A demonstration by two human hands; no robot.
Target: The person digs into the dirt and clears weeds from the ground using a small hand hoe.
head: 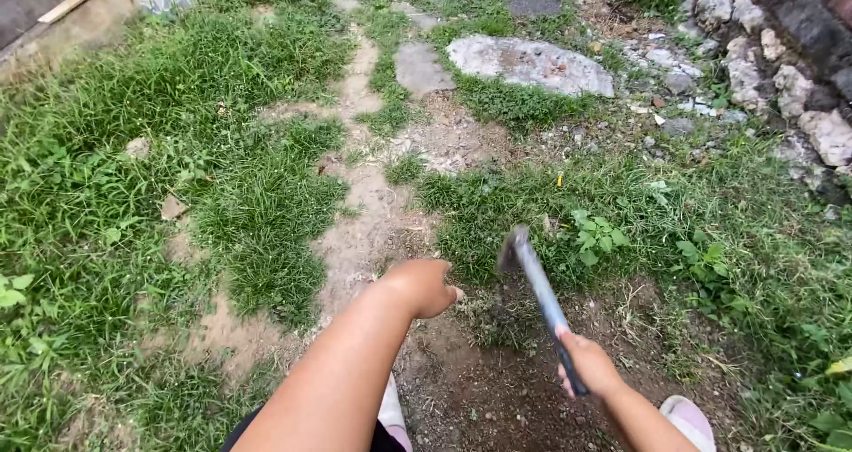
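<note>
My right hand [587,366] grips the dark handle of a small hand hoe [535,283], whose grey metal shaft slants up and left to a blurred blade [512,246] above a clump of grass. My left hand [425,287] is out in front, fingers curled into a loose fist, holding nothing that I can see. It hovers just left of the blade, over the edge of a patch of bare dark soil [497,390]. Grass and small leafy weeds [596,236] grow right behind the blade.
A bare dirt path [366,230] runs away through the grass toward flat stones [529,62]. A rough stone wall [799,70] lines the right side. My pink shoes [688,416] show at the bottom edge. Thick grass [106,203] covers the left.
</note>
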